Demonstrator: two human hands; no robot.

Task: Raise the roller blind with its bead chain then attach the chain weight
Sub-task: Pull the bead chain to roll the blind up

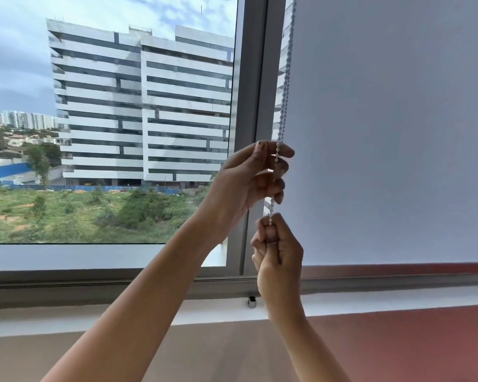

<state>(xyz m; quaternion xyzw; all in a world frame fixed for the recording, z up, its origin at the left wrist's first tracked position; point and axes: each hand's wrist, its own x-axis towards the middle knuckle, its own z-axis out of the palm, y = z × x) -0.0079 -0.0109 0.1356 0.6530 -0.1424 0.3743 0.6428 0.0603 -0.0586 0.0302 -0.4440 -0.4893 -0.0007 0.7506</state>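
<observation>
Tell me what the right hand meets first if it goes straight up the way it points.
Probably the left hand, which grips the bead chain just above the right hand.

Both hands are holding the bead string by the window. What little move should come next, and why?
Probably a short downward pull on the white plastic bead chain with the right hand, which grips it just below the left hand. The pale grey fabric roller blind hangs almost down to the grey window-frame rail, so it is not yet raised.
</observation>
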